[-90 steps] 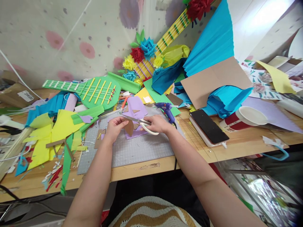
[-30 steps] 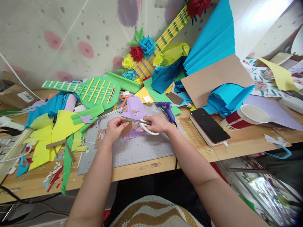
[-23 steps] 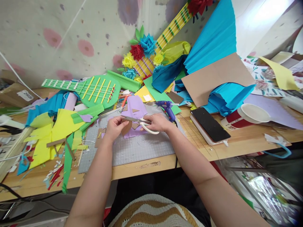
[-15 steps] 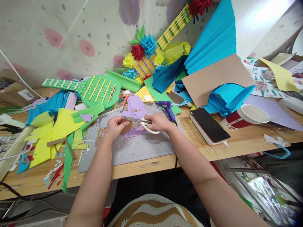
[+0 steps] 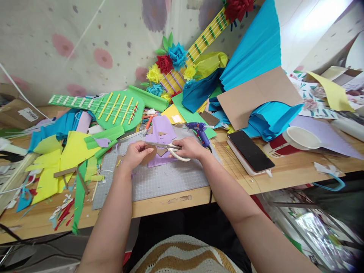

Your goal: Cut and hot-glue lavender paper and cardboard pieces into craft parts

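My right hand [image 5: 189, 148] is closed on white-handled scissors [image 5: 179, 155], whose blades point left toward my other hand. Between the thumb and fingers of my left hand [image 5: 135, 153] is a small brown cardboard piece [image 5: 150, 154], and the blade tips lie at its upper edge. Purple paper [image 5: 162, 129] lies under and behind the scissors on the grey cutting mat [image 5: 170, 182]. Little brown cardboard scraps rest on the purple paper. A blue glue gun [image 5: 200, 132] lies just beyond my right hand.
Behind are a green paper guitar [image 5: 118, 108] and a yellow one with paper flowers [image 5: 209, 36]. Yellow paper [image 5: 78, 149] and scraps cover the left. At right are a phone [image 5: 251, 149], a paper cup [image 5: 292, 142], brown cardboard [image 5: 261, 93] and blue crepe paper [image 5: 256, 45].
The view has shifted slightly. The small cardboard piece has turned a little in my left hand, and the scissors remain beside it.
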`<state>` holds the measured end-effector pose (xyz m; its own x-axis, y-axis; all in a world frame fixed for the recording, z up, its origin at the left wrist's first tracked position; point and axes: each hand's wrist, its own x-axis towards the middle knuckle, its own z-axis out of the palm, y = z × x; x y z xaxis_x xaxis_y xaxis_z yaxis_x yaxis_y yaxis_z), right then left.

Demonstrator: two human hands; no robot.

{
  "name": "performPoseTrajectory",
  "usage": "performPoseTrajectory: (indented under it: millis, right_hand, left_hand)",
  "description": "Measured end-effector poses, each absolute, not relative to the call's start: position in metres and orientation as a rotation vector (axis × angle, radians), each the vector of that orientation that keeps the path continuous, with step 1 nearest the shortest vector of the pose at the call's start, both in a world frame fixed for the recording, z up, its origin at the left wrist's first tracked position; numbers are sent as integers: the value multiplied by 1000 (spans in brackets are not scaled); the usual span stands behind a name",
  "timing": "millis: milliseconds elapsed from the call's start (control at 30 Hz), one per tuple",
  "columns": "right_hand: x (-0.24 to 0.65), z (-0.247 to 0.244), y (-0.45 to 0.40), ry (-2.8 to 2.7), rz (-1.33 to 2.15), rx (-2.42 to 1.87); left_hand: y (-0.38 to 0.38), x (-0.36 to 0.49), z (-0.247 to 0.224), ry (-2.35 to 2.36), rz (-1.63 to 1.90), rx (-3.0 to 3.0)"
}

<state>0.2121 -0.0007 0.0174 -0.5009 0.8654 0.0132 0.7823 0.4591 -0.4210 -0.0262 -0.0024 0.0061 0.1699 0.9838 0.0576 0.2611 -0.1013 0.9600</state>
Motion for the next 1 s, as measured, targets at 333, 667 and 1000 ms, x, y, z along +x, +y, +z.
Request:
performPoseTrajectory:
  millis: [333,667,1000]
  right_hand:
    - [213,7,9,-2200,583,-1661]
    - [209,2,9,-2210,518,-1854]
    - [210,4,6,-2269,594,-1722]
  left_hand:
    - [-2,-15,3,1156,1199,1130]
    - [-2,-9,7,1192,1244,1048]
    - [1,-11,0,1133,1243,1023]
